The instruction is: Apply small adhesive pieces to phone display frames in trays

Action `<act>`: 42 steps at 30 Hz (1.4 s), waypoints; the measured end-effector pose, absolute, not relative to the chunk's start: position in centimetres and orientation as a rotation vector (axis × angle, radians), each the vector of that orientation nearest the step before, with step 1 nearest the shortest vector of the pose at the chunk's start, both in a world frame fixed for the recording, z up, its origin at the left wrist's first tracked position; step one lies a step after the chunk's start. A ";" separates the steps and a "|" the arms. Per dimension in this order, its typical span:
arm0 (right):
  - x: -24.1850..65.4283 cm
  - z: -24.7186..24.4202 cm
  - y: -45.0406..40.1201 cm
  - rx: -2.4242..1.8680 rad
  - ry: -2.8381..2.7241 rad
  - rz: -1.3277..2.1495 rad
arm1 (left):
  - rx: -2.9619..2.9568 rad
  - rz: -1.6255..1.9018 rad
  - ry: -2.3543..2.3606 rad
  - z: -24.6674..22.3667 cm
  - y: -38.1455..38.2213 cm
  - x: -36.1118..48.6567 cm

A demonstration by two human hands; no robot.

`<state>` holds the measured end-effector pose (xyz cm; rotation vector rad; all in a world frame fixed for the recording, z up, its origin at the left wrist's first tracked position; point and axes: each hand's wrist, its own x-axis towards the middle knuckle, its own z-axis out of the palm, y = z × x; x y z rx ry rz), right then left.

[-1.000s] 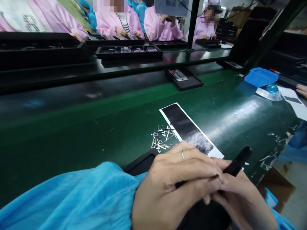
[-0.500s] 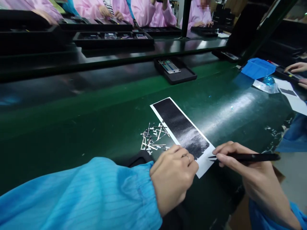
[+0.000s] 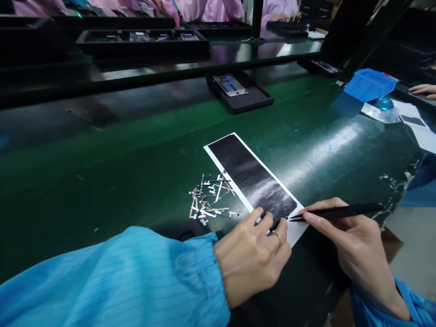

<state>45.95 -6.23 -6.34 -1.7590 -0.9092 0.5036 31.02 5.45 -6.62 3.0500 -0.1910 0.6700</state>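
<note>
Black sheet on white backing lies flat on the green tabletop, beside loose metal strips. Right hand grips black tweezers, tips at the sheet's edge; left hand curls against its lower end, grasp unclear.

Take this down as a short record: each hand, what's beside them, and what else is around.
Left hand: resting on the lower end of the black strip sheet
Right hand: holding black tweezers, tips at the sheet's edge
Beside: loose metal slivers
Rest: green bench mat, black tray, blue bin, co-worker's hand
</note>
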 end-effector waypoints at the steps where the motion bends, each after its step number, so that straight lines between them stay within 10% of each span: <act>1: 45.9 -6.3 -6.2 -1.797 -0.918 0.455 | 3.052 0.670 -0.189 -6.6 5.5 31.1; 29: 45.8 -7.1 -6.2 -1.641 -0.729 0.429 | 2.860 0.726 -0.121 -6.6 5.6 30.9; 38: 44.1 -6.7 -6.7 -1.630 -0.728 0.340 | 1.780 -0.053 0.689 -3.8 5.9 31.8; 42: 44.3 -6.3 -6.7 -1.830 -0.820 0.341 | 2.220 0.311 0.571 -4.7 5.5 31.1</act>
